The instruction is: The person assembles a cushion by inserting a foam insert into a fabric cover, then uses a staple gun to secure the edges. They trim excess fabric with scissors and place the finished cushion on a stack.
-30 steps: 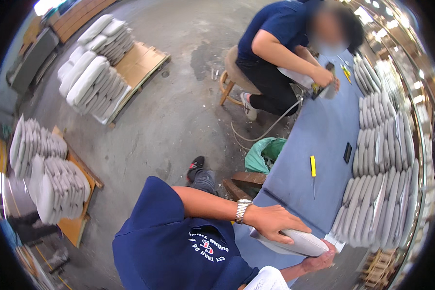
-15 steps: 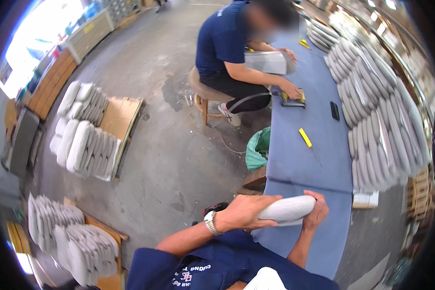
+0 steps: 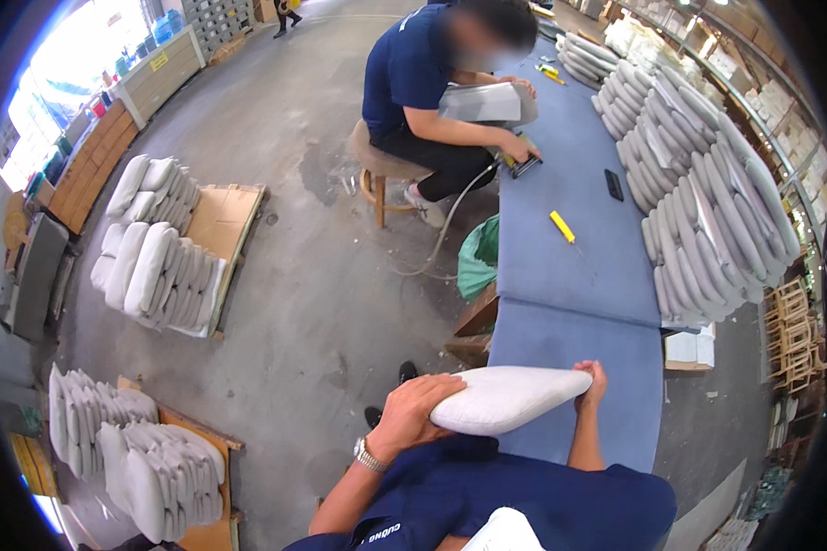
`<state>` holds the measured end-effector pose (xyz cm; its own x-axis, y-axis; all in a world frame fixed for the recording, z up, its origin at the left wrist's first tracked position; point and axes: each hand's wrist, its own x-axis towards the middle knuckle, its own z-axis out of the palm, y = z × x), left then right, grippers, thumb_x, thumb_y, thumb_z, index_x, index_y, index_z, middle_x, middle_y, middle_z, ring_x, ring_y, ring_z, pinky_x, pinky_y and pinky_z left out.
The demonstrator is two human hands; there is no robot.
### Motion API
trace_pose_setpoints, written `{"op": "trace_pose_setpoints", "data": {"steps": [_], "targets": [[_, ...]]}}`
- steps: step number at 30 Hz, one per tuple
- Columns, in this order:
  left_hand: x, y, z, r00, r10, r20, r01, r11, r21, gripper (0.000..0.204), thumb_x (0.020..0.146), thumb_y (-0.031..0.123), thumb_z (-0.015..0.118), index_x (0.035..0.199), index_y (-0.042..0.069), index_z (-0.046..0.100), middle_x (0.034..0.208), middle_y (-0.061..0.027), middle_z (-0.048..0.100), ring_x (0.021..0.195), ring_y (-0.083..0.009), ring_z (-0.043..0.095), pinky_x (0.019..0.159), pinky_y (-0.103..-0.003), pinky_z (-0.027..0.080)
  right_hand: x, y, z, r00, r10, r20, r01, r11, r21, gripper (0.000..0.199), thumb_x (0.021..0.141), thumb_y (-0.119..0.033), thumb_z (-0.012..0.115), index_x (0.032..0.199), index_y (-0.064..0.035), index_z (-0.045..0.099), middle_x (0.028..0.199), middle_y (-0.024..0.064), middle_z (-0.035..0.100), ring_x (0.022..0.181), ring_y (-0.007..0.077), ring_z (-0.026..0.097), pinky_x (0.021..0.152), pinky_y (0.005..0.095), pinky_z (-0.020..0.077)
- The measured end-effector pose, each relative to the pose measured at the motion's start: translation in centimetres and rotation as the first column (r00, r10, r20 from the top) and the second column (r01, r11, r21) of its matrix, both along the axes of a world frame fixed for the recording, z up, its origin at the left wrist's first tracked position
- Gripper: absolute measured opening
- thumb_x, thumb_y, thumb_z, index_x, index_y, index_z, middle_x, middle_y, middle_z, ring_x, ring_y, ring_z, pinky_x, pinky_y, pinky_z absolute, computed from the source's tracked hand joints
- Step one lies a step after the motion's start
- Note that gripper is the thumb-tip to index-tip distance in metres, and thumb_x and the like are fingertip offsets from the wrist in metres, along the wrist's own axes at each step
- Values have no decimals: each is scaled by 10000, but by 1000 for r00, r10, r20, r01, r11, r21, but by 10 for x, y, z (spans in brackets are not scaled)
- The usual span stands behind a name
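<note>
We note one pale grey padded seat cushion (image 3: 507,400), held level over the near edge of the long blue felt-covered worktable (image 3: 570,266). Our left hand (image 3: 420,410) grasps its left end; our right hand (image 3: 594,379) is clenched round its right tip. Left of us, three wooden pallets (image 3: 219,225) on the concrete floor (image 3: 303,275) carry stacked cushions. Ahead, one seated co-worker (image 3: 423,101) presses a tool to another cushion. On the table lie one yellow-handled tool (image 3: 561,226) and one black phone (image 3: 614,185). Along the right edge stands a dense row of grey cushions (image 3: 708,211)
</note>
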<state>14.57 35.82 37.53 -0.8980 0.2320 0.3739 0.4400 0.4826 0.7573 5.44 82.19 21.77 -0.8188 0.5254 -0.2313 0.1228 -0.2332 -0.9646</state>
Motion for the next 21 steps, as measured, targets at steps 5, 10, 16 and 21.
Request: {"op": "trace_pose_setpoints", "data": {"steps": [5,10,16,21], "targets": [[7,1,-1,998,12,62,-12,1000,1,648,682,237,884,1290,156,674,1289,-76,702,1166,-293,675,994,-412,537,-12,-2,-33,990,-139,-35,125,956,-267,386,1021,-409,522,889,-59,619,799,112,671,744,236,645,709,385,534],[-3,-10,2,994,-34,101,37,999,-25,688,663,211,900,1310,157,672,1328,-78,687,1195,-282,663,1013,-400,527,-9,-20,-33,986,-158,-56,113,874,-473,500,1029,-522,470,775,-118,619,713,83,644,679,238,634,667,386,535],[-11,-9,4,988,-97,117,104,993,-62,692,673,173,890,1327,139,667,1355,-87,675,1215,-279,656,1037,-391,517,-1,-48,-41,966,-217,-140,74,751,-656,575,1034,-572,426,848,-93,683,719,84,671,669,255,654,632,399,551],[-8,-13,0,971,-52,235,51,999,9,693,667,140,906,1319,116,672,1354,-94,676,1212,-276,660,1042,-386,521,-8,-60,-114,960,-281,5,237,798,-553,505,1034,-505,449,946,-75,697,885,111,722,773,275,696,697,418,585]]}}
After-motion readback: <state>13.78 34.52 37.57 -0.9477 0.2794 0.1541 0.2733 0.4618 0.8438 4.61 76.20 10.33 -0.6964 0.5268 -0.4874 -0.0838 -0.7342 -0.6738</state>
